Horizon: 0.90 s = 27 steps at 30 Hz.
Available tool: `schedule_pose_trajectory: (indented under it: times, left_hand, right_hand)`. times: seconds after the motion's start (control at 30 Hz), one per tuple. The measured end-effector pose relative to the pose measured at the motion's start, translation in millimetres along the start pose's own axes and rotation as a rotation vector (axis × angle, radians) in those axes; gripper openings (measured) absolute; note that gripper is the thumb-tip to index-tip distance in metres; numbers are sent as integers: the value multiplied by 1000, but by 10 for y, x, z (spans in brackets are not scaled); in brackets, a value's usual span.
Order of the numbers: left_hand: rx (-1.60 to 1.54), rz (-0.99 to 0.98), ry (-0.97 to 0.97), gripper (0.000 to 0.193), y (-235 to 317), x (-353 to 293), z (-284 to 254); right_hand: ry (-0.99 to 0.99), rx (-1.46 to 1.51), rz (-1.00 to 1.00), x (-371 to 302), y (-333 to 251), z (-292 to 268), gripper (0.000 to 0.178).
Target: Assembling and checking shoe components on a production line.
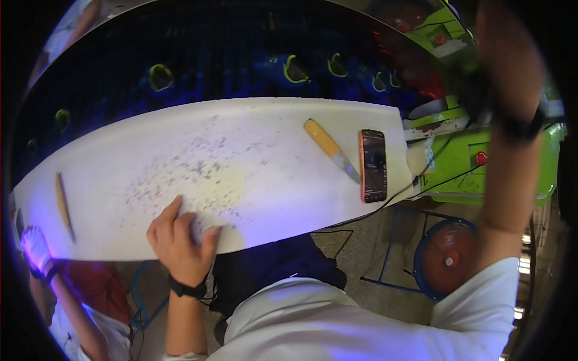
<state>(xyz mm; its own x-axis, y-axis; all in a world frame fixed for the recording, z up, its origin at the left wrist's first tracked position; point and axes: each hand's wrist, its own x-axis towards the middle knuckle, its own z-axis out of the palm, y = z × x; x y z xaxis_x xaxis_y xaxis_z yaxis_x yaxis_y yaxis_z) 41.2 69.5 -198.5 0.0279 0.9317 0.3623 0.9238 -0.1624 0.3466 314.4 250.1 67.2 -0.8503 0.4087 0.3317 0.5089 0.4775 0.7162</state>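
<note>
My left hand (183, 243) is at the near edge of a white tabletop (277, 225), index finger stretched forward, the others partly bent and the thumb apart. It holds nothing that I can see. Just beyond its fingertips lie many small dark specks (201, 168), scattered over the middle of the white surface. My right arm is raised along the right side; the right hand (509, 57), above a black wristband (521, 126), is close, blurred and dark. Its fingers cannot be made out.
A yellow-handled blade (325, 141) lies beside a phone (373, 165). A thin wooden-handled tool (62, 201) lies left, near another person's white-gloved hand (37, 248). Beyond is a dark surface (223, 72) with several yellow-green-rimmed shapes. Cables (394, 198), a green machine (463, 174) and a round fan (447, 259) are right.
</note>
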Motion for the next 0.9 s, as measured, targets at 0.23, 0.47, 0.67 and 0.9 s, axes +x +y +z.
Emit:
schedule_pose_trajectory:
  times: [0.23,0.47,0.67,0.9]
  left_hand:
    - [-54,42,-13,46,38,41,57]
    - [-48,-21,-24,43,75,36,36]
    - [-104,-4,-20,34,104,42,-10]
    - [-490,220,296,77,451,97,-269]
  right_hand:
    - [-680,530,475,-826,-21,2354,68]
    - [-1008,630,590,-1029,-82,3268,87]
    - [-914,798,583,-615,45,2215,60]
    - [-323,1077,-18,-392,-459,567,43]
